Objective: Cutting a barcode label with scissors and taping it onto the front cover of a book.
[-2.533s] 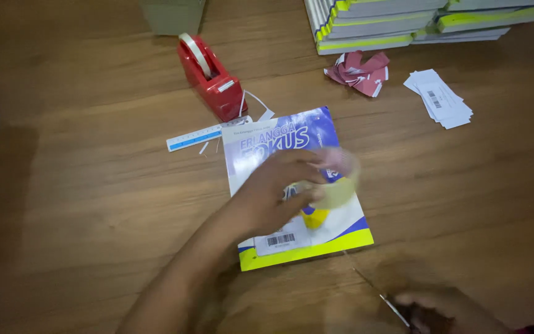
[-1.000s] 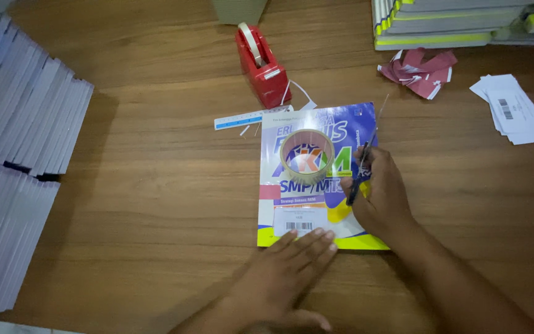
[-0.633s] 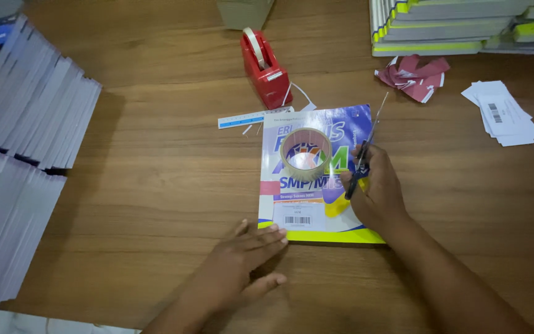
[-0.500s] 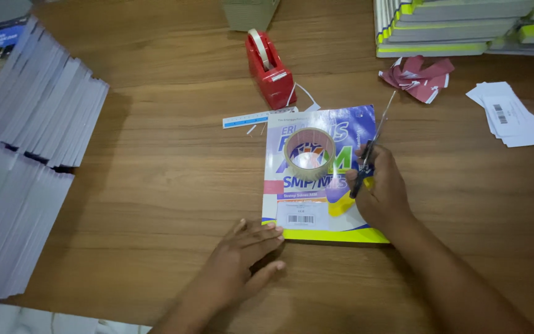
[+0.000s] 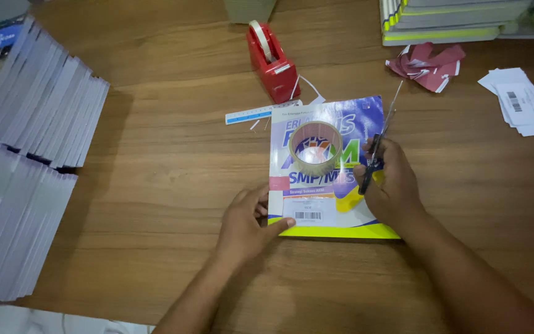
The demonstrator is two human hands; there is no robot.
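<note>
A blue, purple and yellow book [image 5: 316, 204] lies flat on the wooden table [image 5: 156, 173]. On its cover rests a roll of clear tape [image 5: 314, 147]. My left hand [image 5: 246, 221] lies at the book's lower left corner, thumb on the cover edge. My right hand [image 5: 390, 185] rests on the book's right side and grips a pair of scissors [image 5: 379, 139], whose blades point up and away along the book's right edge.
A red tape dispenser [image 5: 272, 60] stands beyond the book, with a small ruler [image 5: 251, 114] beside it. Rows of books [image 5: 26, 148] fill the left side. Stacked books [image 5: 452, 18], red paper scraps [image 5: 428, 64] and white labels [image 5: 520, 102] lie at the far right.
My left hand let go of the tape roll and drew back to the book's lower left corner. My right hand came up from the table edge onto the book with the scissors.
</note>
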